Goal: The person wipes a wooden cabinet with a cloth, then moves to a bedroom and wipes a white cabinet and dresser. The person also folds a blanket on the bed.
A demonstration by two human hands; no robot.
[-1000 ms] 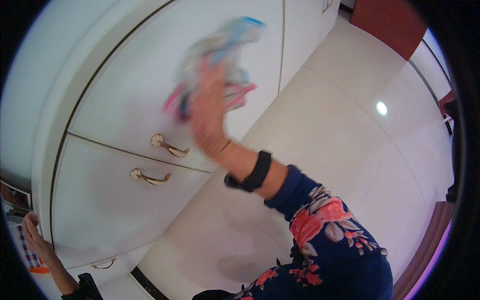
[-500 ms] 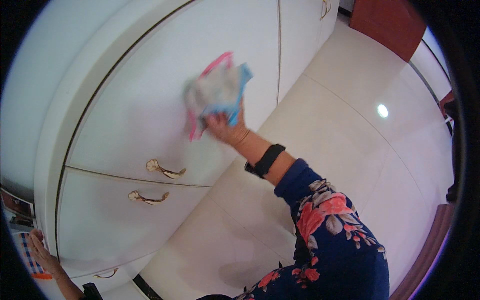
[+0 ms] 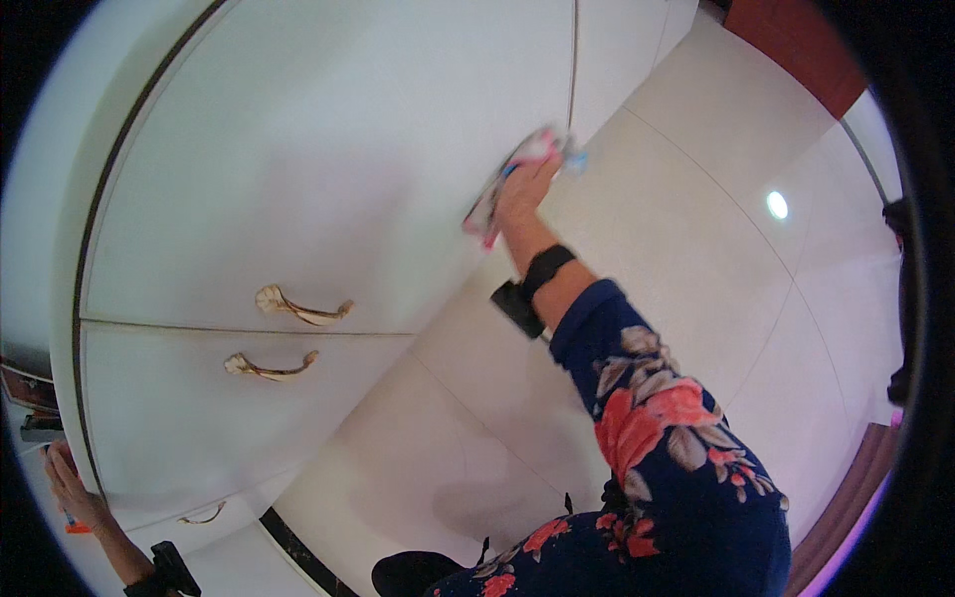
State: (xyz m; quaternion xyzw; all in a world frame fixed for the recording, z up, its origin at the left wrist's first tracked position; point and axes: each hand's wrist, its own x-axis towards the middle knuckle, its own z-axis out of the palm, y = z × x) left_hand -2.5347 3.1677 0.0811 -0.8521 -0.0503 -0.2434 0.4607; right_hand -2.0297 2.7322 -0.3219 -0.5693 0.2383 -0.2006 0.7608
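Observation:
My right hand [image 3: 525, 191] is closed on a pink, white and light-blue cloth [image 3: 487, 206], somewhat blurred. It presses the cloth against the lower edge of a white cabinet door [image 3: 328, 159], close to where the front meets the floor and near a door seam. At the far left, my left hand [image 3: 76, 490] lies with fingers stretched out near the cabinet's top edge. Partly under and beside it shows something orange [image 3: 78, 528], mostly hidden. Both of my wrists wear black bands.
Two ornate gold handles, an upper one [image 3: 303, 306] and a lower one [image 3: 271, 368], stick out from the cabinet front. Pale floor tiles [image 3: 696, 269] stretch to the right. A reddish-brown panel [image 3: 801, 50] stands at the upper right. Dark objects [image 3: 30, 393] sit above my left hand.
My right hand has moved the cloth right, from the middle of the door to its lower edge. The view has shifted slightly. My left hand stays at the far left.

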